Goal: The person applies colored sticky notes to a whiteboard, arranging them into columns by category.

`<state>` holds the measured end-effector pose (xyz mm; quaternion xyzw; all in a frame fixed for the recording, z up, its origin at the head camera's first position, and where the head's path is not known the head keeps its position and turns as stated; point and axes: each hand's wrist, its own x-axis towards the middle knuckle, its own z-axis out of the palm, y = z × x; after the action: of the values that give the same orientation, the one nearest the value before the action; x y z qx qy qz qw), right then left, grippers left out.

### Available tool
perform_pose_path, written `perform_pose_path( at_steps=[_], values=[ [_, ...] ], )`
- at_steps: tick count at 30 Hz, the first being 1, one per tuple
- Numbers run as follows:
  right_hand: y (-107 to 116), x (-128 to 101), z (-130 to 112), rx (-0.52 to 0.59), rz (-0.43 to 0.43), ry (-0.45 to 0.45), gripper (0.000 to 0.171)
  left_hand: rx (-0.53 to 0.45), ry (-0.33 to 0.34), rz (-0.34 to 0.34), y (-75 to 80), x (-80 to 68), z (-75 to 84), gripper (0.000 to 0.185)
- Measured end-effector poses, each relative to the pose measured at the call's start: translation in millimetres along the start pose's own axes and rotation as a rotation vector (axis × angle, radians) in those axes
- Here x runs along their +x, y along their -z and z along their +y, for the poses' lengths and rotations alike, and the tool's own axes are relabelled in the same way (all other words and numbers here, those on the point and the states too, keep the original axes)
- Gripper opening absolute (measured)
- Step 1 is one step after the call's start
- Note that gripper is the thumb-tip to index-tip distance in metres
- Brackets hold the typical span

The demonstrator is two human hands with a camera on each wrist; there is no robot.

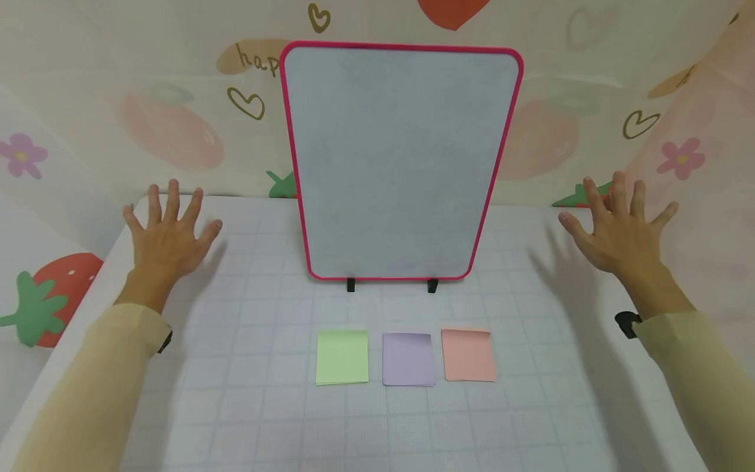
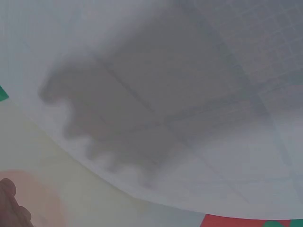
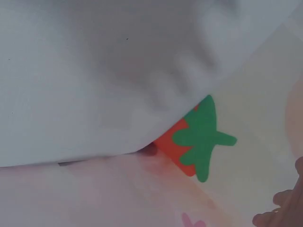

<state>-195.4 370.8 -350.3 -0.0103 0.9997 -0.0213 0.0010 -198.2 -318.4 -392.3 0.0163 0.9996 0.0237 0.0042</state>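
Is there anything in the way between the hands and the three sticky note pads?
Nothing visible. The left hand and right hand hover spread at the table's far corners. Bare gridded table lies between them and the green pad, purple pad and pink pad. The whiteboard stands behind the pads.

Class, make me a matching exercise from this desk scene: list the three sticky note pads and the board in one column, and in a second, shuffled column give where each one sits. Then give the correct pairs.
Things:
1. green sticky notes
2. purple sticky notes
3. pink sticky notes
4. whiteboard

Places:
A. middle of the row of three
B. standing upright behind the row, on black feet
C. left end of the row
D. right end of the row

Pairs: 1-C, 2-A, 3-D, 4-B

Both the left hand and the right hand are spread open to either side of the whiteboard, holding nothing.
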Motion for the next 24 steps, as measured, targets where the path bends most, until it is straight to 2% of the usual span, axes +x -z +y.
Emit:
perform_pose_path(
  at_steps=[5, 10, 19, 24],
  values=[
    [1, -8, -10, -0.021, 0.03, 0.034, 0.083, 0.008, -0.011, 0.01, 0.7, -8.2, -0.3, 0.076],
    [0, -20, -23, -0.061, 0.055, 0.095, 0.081, 0.026, -0.056, 0.071, 3.5, -19.9, 4.0, 0.074],
    [-1, -45, -38, -0.12, 0.11, 0.216, 0.08, 0.053, -0.175, 0.207, 9.6, -44.8, 28.3, 0.073],
    [-4, -59, -43, -0.123, 0.123, 0.268, 0.08, 0.041, -0.27, 0.273, 10.2, -57.7, 43.9, 0.075]
  ],
)
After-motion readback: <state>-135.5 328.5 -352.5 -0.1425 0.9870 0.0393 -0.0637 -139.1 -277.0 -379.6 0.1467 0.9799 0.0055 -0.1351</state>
